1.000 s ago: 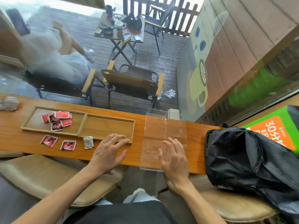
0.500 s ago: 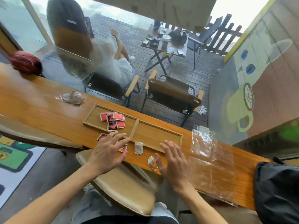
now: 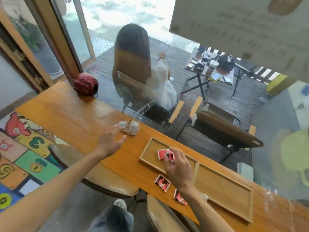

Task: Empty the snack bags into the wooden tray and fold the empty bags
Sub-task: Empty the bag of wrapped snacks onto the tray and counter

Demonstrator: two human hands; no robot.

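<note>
Wooden counter (image 3: pixel 70 114), tray (image 3: pixel 222 190) near front edge

Person, head-camera view. Left hand (image 3: pixel 109 142): bare, no ring, watch or glove. Right hand (image 3: pixel 179 169): bare, likewise unadorned. Both forearms uncovered, no sleeve in view. Trousers (image 3: pixel 112 218): blue-grey denim, loose cut. Shoe (image 3: pixel 120 204): pale grey-white, soft toe, partly showing.

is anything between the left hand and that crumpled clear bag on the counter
Nothing visible. The left hand is open, its fingertips almost at the crumpled bag, with only bare wooden counter between them. The wooden tray and the right hand lie off to the right.
</note>
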